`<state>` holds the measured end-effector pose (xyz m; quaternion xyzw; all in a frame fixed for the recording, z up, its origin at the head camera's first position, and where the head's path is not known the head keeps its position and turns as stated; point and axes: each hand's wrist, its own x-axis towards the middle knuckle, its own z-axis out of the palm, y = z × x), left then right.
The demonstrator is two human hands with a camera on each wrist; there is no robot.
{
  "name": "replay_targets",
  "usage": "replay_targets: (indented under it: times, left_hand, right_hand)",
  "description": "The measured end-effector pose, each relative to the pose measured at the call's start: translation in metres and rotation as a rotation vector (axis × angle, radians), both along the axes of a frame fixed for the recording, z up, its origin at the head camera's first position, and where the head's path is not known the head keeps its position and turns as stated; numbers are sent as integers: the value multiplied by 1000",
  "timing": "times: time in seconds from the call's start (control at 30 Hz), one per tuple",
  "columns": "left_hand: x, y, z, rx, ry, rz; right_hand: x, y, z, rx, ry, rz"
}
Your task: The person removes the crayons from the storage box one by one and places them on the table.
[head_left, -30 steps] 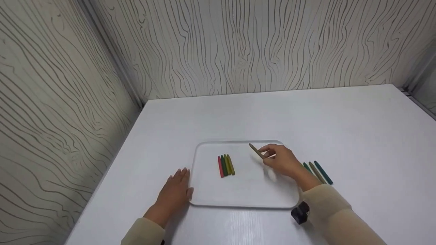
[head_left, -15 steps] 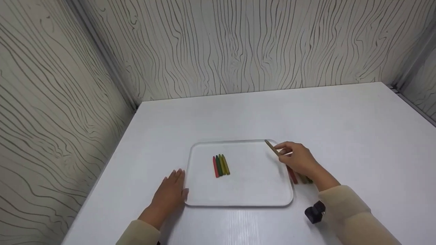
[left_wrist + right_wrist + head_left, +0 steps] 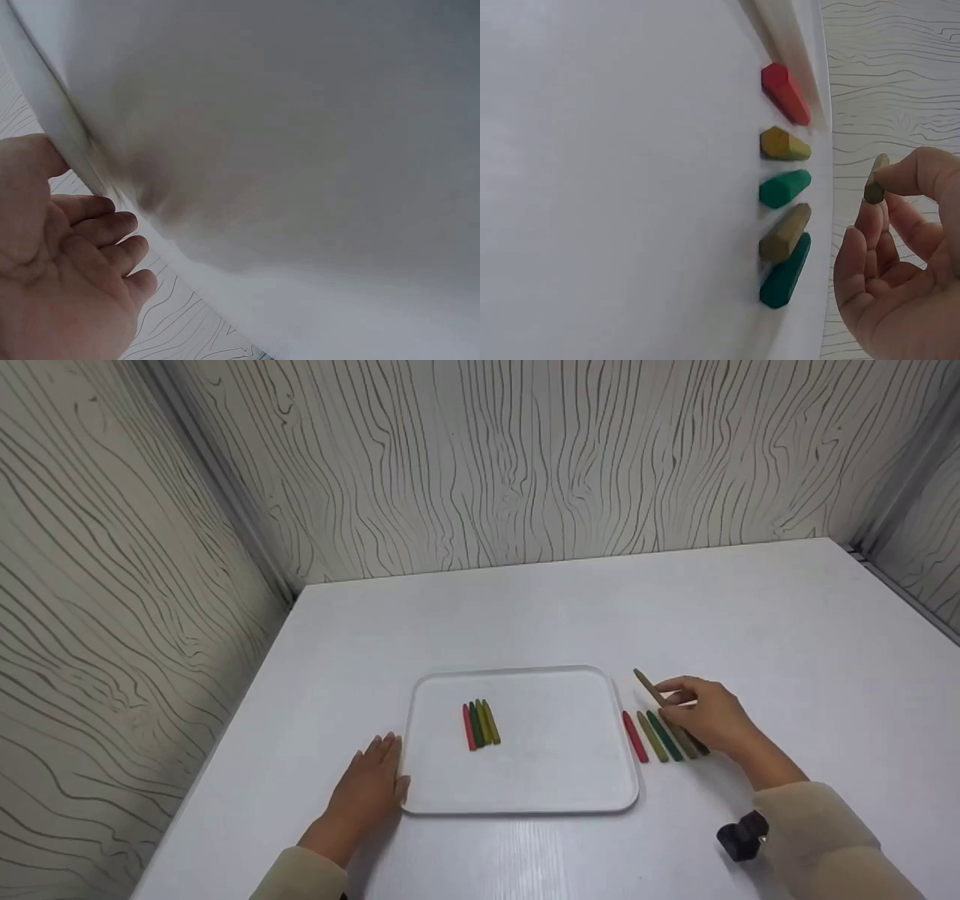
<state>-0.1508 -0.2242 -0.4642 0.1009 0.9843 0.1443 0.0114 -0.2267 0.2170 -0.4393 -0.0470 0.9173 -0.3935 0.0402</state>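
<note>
Head view, right fingers [image 3: 679, 682] pinching slim olive crayon [image 3: 649, 686], white round-cornered tray [image 3: 547, 772]

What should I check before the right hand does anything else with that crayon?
1. Held crayon gripped: ok; the right hand pinches the olive-brown crayon in its fingers.
2. Held crayon lifted: ok; it is raised off the table.
3. Tray steadied: ok, apparently; the left hand touches its left edge.
4. Tray crayons tidy: ok; four lie side by side.
5. Row beside the tray spaced out: cannot tell; the brown crayon and dark teal crayon may touch.
6. Right hand free: not ok; occupied.
</note>
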Motion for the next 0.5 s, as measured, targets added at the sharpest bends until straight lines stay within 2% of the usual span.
replay_targets:
  times: [0.33,0.5]
  left_hand:
    - [0,0,-2,-12,-41,34]
    - [-1,0,0,-12,-23,25]
  right_hand:
    - [13,27,-7,31,-57,-49]
    - [19,34,-10,54,-90,-66]
